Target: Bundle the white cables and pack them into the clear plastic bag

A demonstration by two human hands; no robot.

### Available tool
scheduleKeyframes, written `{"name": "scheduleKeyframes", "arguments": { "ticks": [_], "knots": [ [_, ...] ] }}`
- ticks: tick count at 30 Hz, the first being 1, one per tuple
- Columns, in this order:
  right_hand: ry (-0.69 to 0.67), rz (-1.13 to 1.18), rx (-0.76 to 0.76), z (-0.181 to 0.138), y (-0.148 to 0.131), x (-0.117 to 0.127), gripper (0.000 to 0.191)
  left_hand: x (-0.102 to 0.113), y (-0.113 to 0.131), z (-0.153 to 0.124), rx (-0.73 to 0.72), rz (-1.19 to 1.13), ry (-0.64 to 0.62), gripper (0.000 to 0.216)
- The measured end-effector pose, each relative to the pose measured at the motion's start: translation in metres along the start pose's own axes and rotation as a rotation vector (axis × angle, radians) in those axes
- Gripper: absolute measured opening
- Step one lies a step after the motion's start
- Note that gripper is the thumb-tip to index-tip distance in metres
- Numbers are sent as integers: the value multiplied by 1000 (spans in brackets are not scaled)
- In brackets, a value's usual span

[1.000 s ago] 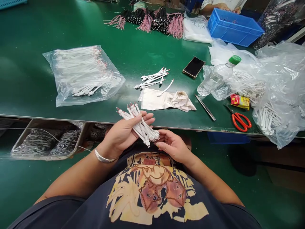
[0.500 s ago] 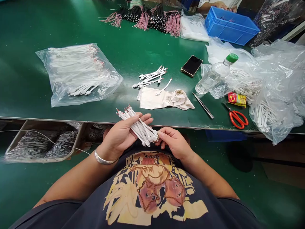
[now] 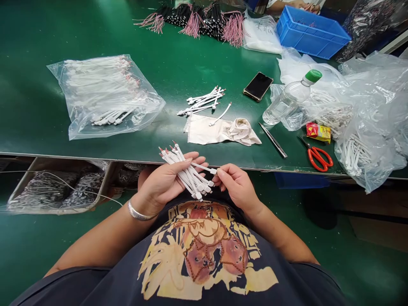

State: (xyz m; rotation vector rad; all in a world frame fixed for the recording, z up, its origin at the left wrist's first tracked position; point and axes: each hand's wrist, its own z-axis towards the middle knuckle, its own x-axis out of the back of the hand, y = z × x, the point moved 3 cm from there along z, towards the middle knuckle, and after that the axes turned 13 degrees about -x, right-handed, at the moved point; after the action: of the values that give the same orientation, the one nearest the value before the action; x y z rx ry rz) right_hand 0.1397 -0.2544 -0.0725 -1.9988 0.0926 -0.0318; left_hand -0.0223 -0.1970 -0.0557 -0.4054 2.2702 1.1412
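Observation:
A bundle of short white cables point(image 3: 190, 175) lies across the palm of my left hand point(image 3: 164, 178), held down by the thumb. Their red wire tips point up and left; their white plug ends point down and right. My right hand point(image 3: 236, 183) pinches the plug of one white cable point(image 3: 205, 167) at the bundle's upper edge, between thumb and fingertips. That cable's other end still lies among the rest. Ahead on the table, a loose pile of white cables point(image 3: 204, 101) sits behind a folded cream cloth point(image 3: 208, 131), with a single cable point(image 3: 222, 115) resting partly over the cloth.
A clear bag of white cables point(image 3: 105, 95) lies left. Rightward are a phone point(image 3: 258, 86), water bottle point(image 3: 288, 101), utility knife point(image 3: 273, 140), red-handled scissors point(image 3: 319, 158) and cable bags point(image 3: 366, 144). Behind stand black-and-pink wire bundles point(image 3: 194, 21), a blue bin point(image 3: 312, 36) and another person's hands point(image 3: 302, 5).
My right hand has shifted slightly right, drawing one cable's plug apart from the other plugs. The bundle in my left hand has turned and fanned a little.

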Motion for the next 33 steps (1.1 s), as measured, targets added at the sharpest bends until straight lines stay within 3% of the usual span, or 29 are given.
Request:
{"name": "scheduleKeyframes", "arguments": {
  "ticks": [3, 9, 15, 17, 24, 33],
  "knots": [
    [23, 61, -26, 1, 3, 2, 28, -1, 1, -2, 2, -13, 4, 22],
    [-140, -23, -148, -6, 11, -5, 32, 2, 2, 1, -60, -45, -10, 21],
    [71, 18, -15, -1, 0, 2, 31, 1, 2, 0, -31, 7, 5, 23],
    [84, 40, -22, 1, 2, 2, 35, 0, 3, 0, -34, -8, -2, 22],
    [-227, -31, -121, -3, 10, -14, 25, 1, 1, 1, -54, -81, -31, 23],
    [-210, -106, -56, -3, 4, -13, 23, 3, 1, 0, -66, -96, -29, 26]
  ]
}}
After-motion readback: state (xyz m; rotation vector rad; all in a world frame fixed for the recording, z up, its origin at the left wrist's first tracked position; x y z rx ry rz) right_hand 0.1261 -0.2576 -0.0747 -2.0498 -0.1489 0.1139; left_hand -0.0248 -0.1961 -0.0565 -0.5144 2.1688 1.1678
